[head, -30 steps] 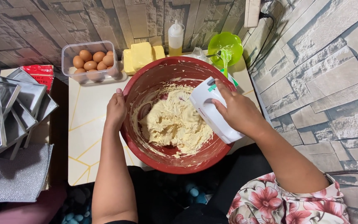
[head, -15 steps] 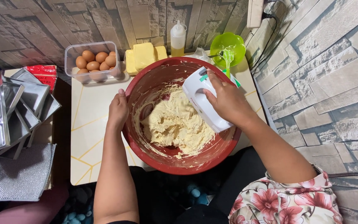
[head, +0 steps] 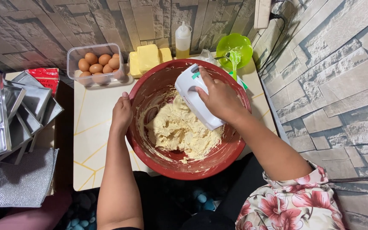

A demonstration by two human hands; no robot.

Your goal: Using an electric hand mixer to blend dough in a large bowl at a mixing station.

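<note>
A big red bowl [head: 192, 167] stands on the white table [head: 94, 123], filled with pale yellow batter [head: 179, 130]. My left hand [head: 121, 113] grips the bowl's left rim. My right hand [head: 220, 100] is closed around the handle of a white hand mixer [head: 194, 100], held over the far middle of the bowl, its underside down in the batter. The beaters are hidden under the mixer body.
At the back stand a clear box of brown eggs [head: 96, 64], yellow butter blocks [head: 148, 57], a squeeze bottle [head: 183, 40] and a green bowl with a spatula [head: 234, 49]. Metal baking tins [head: 9, 113] are stacked at the left. Stone-pattern walls close in behind and right.
My right hand has carried the mixer leftward and towards the far side of the bowl. My left hand has stayed on the rim.
</note>
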